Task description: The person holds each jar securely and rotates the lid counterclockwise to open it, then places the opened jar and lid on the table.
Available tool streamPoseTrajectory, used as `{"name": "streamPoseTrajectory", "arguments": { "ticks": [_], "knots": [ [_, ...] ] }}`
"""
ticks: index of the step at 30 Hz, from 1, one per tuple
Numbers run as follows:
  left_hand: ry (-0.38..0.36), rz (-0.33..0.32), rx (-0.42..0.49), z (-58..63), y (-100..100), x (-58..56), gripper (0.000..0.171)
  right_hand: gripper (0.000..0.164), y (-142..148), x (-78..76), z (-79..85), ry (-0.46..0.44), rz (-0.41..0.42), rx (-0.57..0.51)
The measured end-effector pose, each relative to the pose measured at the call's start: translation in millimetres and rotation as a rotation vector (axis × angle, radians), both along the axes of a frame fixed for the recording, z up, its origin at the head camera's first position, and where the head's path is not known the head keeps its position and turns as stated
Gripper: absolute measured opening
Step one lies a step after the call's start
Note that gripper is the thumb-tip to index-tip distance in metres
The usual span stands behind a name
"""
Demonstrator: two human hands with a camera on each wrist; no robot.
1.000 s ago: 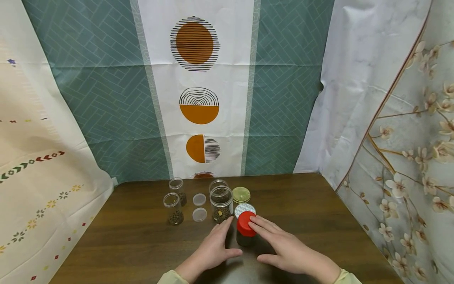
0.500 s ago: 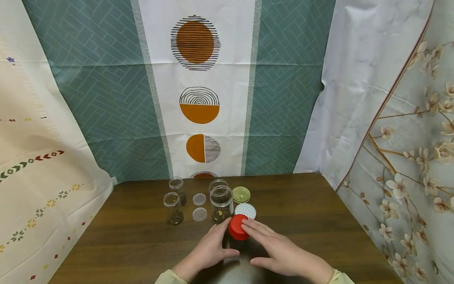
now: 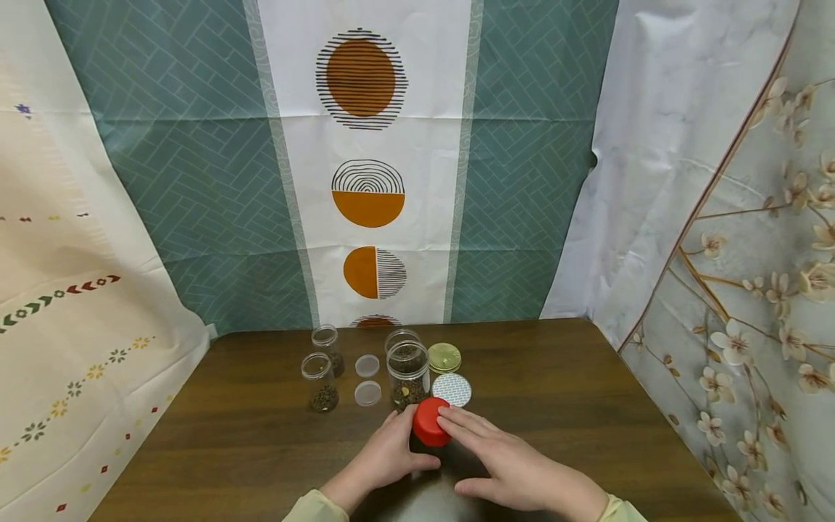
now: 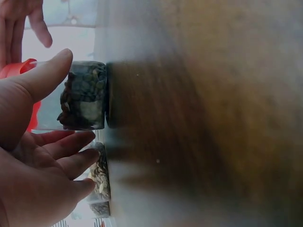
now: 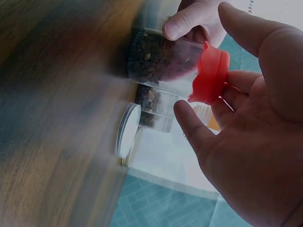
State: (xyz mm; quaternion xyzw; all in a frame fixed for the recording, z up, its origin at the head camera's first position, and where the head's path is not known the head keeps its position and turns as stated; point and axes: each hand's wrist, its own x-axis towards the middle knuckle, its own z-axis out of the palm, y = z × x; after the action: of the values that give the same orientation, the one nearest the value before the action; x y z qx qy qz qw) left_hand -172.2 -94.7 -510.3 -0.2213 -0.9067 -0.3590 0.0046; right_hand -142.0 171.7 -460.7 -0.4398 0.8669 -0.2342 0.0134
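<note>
A clear jar (image 4: 85, 99) part filled with small dark pieces stands upright near the table's front, capped by a wavy-edged red cover (image 3: 430, 422). My left hand (image 3: 390, 449) holds this jar from the left, its thumb (image 4: 52, 71) along one side and the fingers around the other. From the right, straight fingers of my right hand (image 3: 509, 464) touch the red cover, while its thumb points away from the jar. Just behind is an uncovered clear jar (image 3: 407, 388) with dark pieces and a few pale ones.
Another uncovered jar (image 3: 399, 337) stands farther back. On the left are two narrower open jars (image 3: 322, 391), with two translucent lids (image 3: 368, 394) beside them. A lid with a printed white liner (image 3: 451, 389) and gold lids (image 3: 444, 357) lie on the wooden table (image 3: 261, 449).
The red-covered jar has shifted left and slightly toward me, into my left hand. My right hand has followed it leftward with its fingers on the cover.
</note>
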Motion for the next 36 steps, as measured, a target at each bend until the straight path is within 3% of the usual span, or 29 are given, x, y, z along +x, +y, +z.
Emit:
{"name": "streamPoseTrajectory", "arguments": {
  "ticks": [10,19,28,36],
  "knots": [
    [-0.009,0.025,-0.009,0.5,2.0,-2.5,0.071,0.085,1.9,-1.7,0.5,-0.024,0.008,-0.026],
    [-0.012,0.011,-0.003,4.4,-1.4,-2.5,0.07,0.082,4.2,-3.3,-4.5,-0.04,-0.005,-0.063],
    [0.088,-0.002,-0.062,9.9,-4.9,-1.8,0.064,0.08,6.9,-4.7,-6.9,-0.135,-0.041,-0.101],
    [0.108,0.022,-0.093,12.9,-6.0,-1.5,0.062,0.079,8.5,-5.9,-11.8,-0.186,-0.071,-0.118]
  ]
}}
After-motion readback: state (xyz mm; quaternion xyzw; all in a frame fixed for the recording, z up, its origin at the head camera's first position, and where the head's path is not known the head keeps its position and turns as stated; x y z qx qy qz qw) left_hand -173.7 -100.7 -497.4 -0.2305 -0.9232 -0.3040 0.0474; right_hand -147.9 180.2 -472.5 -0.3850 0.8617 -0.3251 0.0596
